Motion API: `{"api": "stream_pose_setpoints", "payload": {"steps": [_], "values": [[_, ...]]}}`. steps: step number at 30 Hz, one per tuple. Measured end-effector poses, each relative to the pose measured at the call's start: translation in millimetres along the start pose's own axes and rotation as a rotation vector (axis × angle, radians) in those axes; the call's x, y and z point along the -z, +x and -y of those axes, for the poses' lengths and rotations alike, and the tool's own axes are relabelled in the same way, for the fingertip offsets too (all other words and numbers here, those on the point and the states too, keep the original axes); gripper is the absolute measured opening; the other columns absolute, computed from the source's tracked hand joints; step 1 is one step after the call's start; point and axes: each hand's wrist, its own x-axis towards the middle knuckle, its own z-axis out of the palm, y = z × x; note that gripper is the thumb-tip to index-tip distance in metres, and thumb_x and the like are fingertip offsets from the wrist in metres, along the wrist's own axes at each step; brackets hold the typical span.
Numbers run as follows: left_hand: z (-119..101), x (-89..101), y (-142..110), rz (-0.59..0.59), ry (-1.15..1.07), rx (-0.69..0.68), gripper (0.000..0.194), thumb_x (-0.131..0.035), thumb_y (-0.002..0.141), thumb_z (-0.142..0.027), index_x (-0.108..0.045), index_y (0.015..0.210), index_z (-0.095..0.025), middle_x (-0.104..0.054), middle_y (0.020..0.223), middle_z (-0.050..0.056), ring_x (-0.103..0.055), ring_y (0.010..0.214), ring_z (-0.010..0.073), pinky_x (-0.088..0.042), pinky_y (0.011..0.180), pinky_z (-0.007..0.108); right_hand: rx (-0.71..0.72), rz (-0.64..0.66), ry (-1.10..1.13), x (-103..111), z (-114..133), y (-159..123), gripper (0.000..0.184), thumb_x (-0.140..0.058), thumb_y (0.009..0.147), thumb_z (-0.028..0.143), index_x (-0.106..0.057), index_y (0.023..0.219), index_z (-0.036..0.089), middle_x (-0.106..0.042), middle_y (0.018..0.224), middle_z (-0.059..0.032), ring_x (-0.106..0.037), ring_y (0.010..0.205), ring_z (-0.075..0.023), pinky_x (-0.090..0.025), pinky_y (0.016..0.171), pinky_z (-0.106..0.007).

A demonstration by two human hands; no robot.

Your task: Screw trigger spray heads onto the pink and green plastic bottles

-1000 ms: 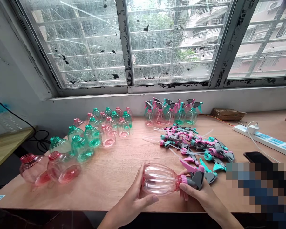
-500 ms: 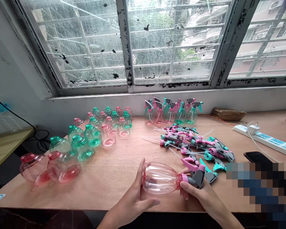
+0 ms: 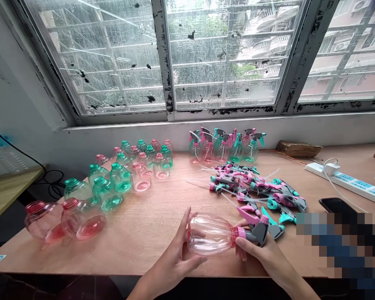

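A pink bottle (image 3: 210,233) lies sideways between the two hands above the near edge of the desk (image 3: 150,241), its base toward the left and a spray head (image 3: 258,232) on its neck. The right hand (image 3: 264,252) holds the neck end, thumb against the pink collar (image 3: 240,232). The left hand (image 3: 179,248) curves wide around the base, fingers partly seen through the clear wall and thumb below; whether it grips firmly, I cannot tell.

Just beyond the right hand is a heap of loose pink, teal and grey spray heads (image 3: 253,187), their thin tubes (image 3: 197,181) sticking out. Behind the heap, sprayers (image 3: 223,149) stand upright near the wall. Headless pink and green bottles (image 3: 112,196) stand in rows at left. At right are a phone (image 3: 339,207), a white power strip (image 3: 346,183) and a brown packet (image 3: 299,149).
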Motion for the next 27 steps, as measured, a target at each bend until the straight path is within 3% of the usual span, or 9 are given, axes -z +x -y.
{"api": "stream_pose_setpoints", "payload": {"steps": [4, 9, 14, 18, 23, 27], "values": [[-0.5, -0.2, 0.1, -0.009, -0.036, 0.023, 0.11, -0.076, 0.085, -0.04, 0.007, 0.157, -0.037, -0.014, 0.167, 0.008, -0.04, 0.139, 0.0282, -0.031, 0.119, 0.043, -0.007, -0.013, 0.002, -0.5, -0.2, -0.5, 0.026, -0.08, 0.082, 0.041, -0.068, 0.092, 0.019, -0.072, 0.055, 0.0, -0.06, 0.048, -0.0151, -0.047, 0.05, -0.028], [-0.5, 1.5, 0.9, 0.02, -0.06, 0.05, 0.103, -0.074, 0.086, -0.042, -0.003, 0.159, -0.03, -0.021, 0.165, 0.01, -0.041, 0.14, 0.0305, -0.027, 0.121, 0.048, -0.02, -0.029, 0.001, -1.5, 0.8, -1.7, 0.032, -0.081, 0.08, 0.041, -0.066, 0.096, 0.019, -0.073, 0.056, 0.0004, -0.059, 0.047, -0.0147, -0.047, 0.05, -0.028], [-1.9, 1.1, 0.3, 0.003, 0.0, 0.031, 0.103, -0.074, 0.088, -0.035, 0.002, 0.158, -0.035, -0.018, 0.166, 0.01, -0.032, 0.146, 0.0303, -0.019, 0.123, 0.049, -0.014, -0.014, -0.002, -1.8, 1.6, -0.8, 0.028, -0.079, 0.082, 0.043, -0.067, 0.09, 0.019, -0.072, 0.056, -0.0008, -0.059, 0.048, -0.0158, -0.047, 0.05, -0.029], [-3.4, 0.2, -0.7, 0.006, 0.037, 0.005, 0.101, -0.07, 0.091, -0.033, 0.006, 0.157, -0.04, -0.015, 0.166, 0.008, -0.037, 0.142, 0.0297, -0.028, 0.119, 0.047, -0.012, -0.028, 0.005, -1.7, 0.5, -0.3, 0.03, -0.08, 0.081, 0.044, -0.067, 0.092, 0.02, -0.072, 0.057, -0.0003, -0.059, 0.047, -0.0157, -0.047, 0.049, -0.029], [-1.9, 1.4, 0.4, 0.011, 0.006, 0.024, 0.109, -0.076, 0.086, -0.038, 0.006, 0.158, -0.037, -0.011, 0.167, 0.009, -0.035, 0.142, 0.0303, -0.026, 0.121, 0.048, -0.015, -0.038, 0.007, -2.1, 0.2, -0.9, 0.033, -0.082, 0.079, 0.043, -0.066, 0.096, 0.02, -0.072, 0.056, 0.0008, -0.06, 0.047, -0.0156, -0.048, 0.049, -0.028], [-0.2, 2.2, 1.5, 0.03, 0.008, 0.023, 0.102, -0.073, 0.088, -0.04, 0.002, 0.158, -0.037, -0.012, 0.167, 0.009, -0.039, 0.14, 0.03, -0.027, 0.12, 0.049, -0.019, -0.044, -0.012, -3.0, 1.5, -1.2, 0.032, -0.082, 0.079, 0.044, -0.069, 0.094, 0.019, -0.072, 0.055, 0.0004, -0.06, 0.048, -0.0159, -0.048, 0.051, -0.029]]}}
